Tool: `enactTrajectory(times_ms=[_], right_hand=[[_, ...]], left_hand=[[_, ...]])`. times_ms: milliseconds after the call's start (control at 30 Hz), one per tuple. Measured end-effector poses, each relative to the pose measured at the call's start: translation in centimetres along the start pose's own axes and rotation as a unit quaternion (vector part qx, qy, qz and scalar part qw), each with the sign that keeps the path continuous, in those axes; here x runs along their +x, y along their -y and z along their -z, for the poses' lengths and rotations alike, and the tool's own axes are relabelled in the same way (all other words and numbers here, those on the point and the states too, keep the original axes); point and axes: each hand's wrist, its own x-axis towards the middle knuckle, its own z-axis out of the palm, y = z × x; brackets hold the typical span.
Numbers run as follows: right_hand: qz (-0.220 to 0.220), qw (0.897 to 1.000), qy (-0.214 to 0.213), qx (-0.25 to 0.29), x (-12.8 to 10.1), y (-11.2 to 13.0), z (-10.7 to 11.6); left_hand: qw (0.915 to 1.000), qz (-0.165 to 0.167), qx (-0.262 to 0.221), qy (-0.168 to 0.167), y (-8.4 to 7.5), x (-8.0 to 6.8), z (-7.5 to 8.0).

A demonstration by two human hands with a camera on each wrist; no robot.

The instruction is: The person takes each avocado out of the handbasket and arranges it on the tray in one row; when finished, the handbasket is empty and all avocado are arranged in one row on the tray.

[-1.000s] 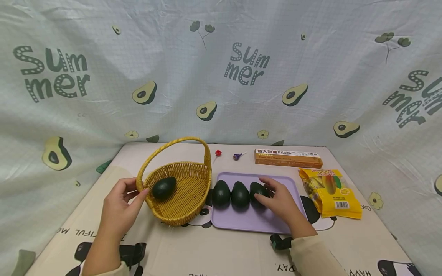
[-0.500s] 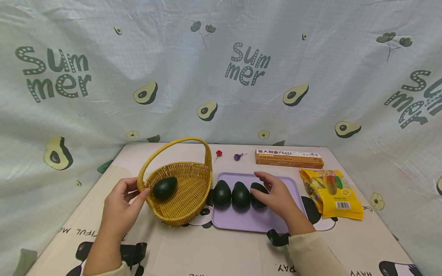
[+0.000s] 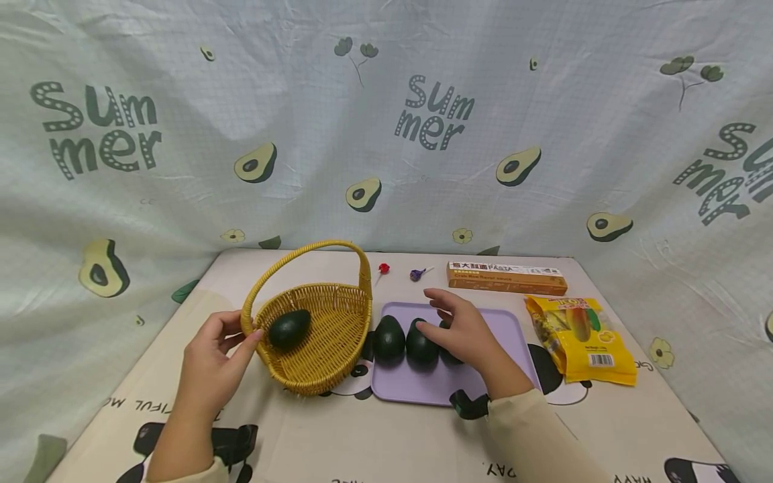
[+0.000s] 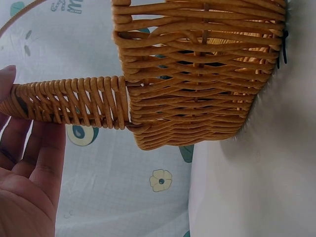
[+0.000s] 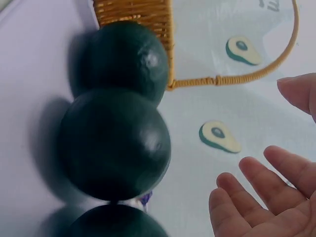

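At the left of the head view stands a yellow woven basket [image 3: 335, 335] with a tall arched handle. One dark green avocado [image 3: 289, 329] lies inside it. My left hand [image 3: 211, 359] pinches the lower part of the handle; in the left wrist view its thumb [image 4: 7, 79] and fingers are round the wicker. Three more avocados stand in a row on a lilac tray [image 3: 512, 335]: a left one [image 3: 388, 340], a middle one [image 3: 421, 350] and a right one partly hidden by my right hand [image 3: 464, 335]. That hand hovers over them, fingers spread and holding nothing.
Behind the tray lie a red lollipop [image 3: 383, 269], a purple lollipop [image 3: 417, 274] and a long pasta box [image 3: 507, 278]. A yellow snack bag [image 3: 582, 342] lies to the tray's right. A patterned curtain [image 3: 314, 121] hangs along the table's back.
My right hand has moved left and up from the right avocado to over the middle one, without lifting any. The left hand and basket stay in place.
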Motion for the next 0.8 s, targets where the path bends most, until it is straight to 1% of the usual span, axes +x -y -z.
enactTrajectory(times_ms=[333,467,633,800], right_hand=[[0.046,0.998,0.021,0.031,1.4,1.3,-0.9],[0.046,0.998,0.037,0.025,2.0,2.0,-1.3],[0.032,0.998,0.056,0.009,2.7,2.8,-1.8],[0.028,0.997,0.066,0.004,3.6,3.4,-2.2]], left_hand=[[1.0000,0.002,0.004,0.001,0.0,0.0,0.0],[1.0000,-0.001,0.003,-0.001,0.1,0.0,0.0],[1.0000,0.004,0.004,-0.001,0.2,-0.1,0.0],[1.0000,0.008,0.003,-0.001,0.0,-0.1,0.0]])
